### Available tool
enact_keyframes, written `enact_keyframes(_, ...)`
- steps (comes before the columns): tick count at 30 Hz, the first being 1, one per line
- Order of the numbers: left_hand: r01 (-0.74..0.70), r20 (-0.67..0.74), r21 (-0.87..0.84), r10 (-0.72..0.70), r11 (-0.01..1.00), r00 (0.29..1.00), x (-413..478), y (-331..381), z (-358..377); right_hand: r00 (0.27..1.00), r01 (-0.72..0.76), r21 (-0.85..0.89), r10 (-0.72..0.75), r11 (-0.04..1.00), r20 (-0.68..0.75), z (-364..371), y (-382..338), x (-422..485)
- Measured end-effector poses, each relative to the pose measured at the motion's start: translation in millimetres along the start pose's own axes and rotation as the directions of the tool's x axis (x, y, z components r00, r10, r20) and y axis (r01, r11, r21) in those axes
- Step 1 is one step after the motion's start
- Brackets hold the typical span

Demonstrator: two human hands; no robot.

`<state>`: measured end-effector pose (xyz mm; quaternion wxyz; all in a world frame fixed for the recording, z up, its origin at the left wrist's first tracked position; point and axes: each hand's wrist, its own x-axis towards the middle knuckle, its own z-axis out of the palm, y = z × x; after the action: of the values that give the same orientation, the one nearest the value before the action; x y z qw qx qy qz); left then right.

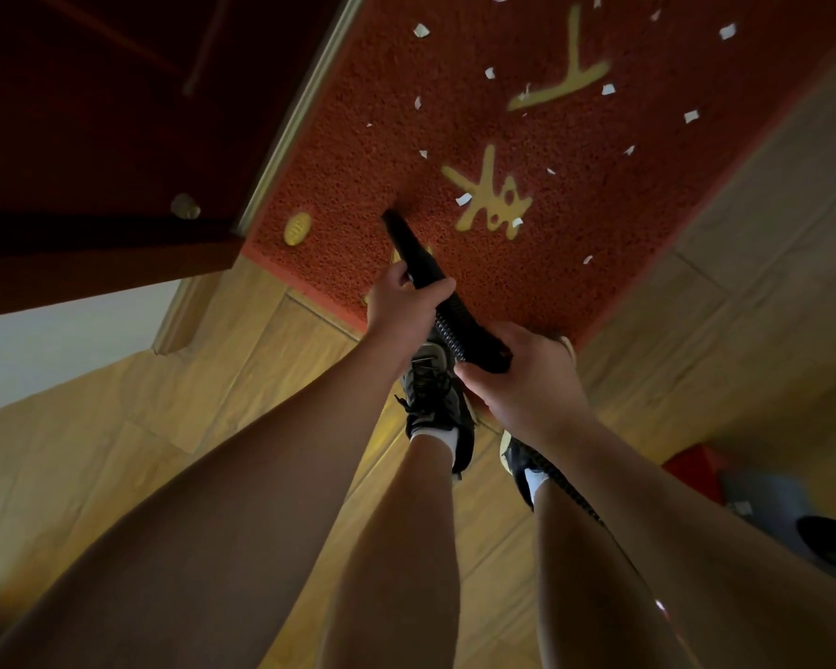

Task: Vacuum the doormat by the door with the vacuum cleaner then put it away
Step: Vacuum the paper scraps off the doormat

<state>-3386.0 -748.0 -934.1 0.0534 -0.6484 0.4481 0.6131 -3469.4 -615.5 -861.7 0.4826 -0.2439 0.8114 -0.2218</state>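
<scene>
A red doormat [575, 195] with yellow characters lies by the dark red door [117, 113]. Several white paper scraps [463, 200] are scattered over it. A black vacuum nozzle [409, 246] points down at the mat, its tip touching the mat near the left edge. My left hand [404, 301] grips the nozzle just behind the tip. My right hand [522, 374] holds the ribbed black hose [450, 330] further back. The hose runs on under my right arm toward the lower right.
My two feet in black shoes [433, 398] stand at the mat's near edge on the wooden floor [213, 427]. A red and grey machine body [744, 485] sits at the right. A metal door sill [290, 118] borders the mat's left side.
</scene>
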Motion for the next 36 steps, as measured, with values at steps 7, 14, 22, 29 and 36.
enact_keyframes(7, -0.001, 0.021, 0.024, 0.000, 1.000, 1.000, -6, 1, 9, 1.000, -0.025, -0.004, 0.025, 1.000, 0.002, -5, 4, -7)
enact_keyframes(14, -0.003, 0.062, 0.064, -0.001, 0.998, 0.998, -16, 5, 24, 0.997, -0.073, 0.017, 0.073, 0.997, 0.009, -16, 17, -13)
enact_keyframes(22, -0.005, 0.074, 0.113, -0.003, 0.994, 0.997, -25, 4, 43, 0.995, -0.098, 0.055, 0.099, 0.994, 0.000, -30, 31, -21)
enact_keyframes(29, -0.005, 0.111, 0.133, -0.010, 0.991, 0.994, -33, 6, 62, 0.991, -0.131, 0.103, 0.134, 0.986, -0.025, -42, 44, -32)
enact_keyframes(36, -0.001, 0.122, 0.172, -0.021, 0.985, 0.992, -47, 11, 88, 0.979, -0.197, 0.174, 0.204, 0.965, -0.024, -58, 60, -43)
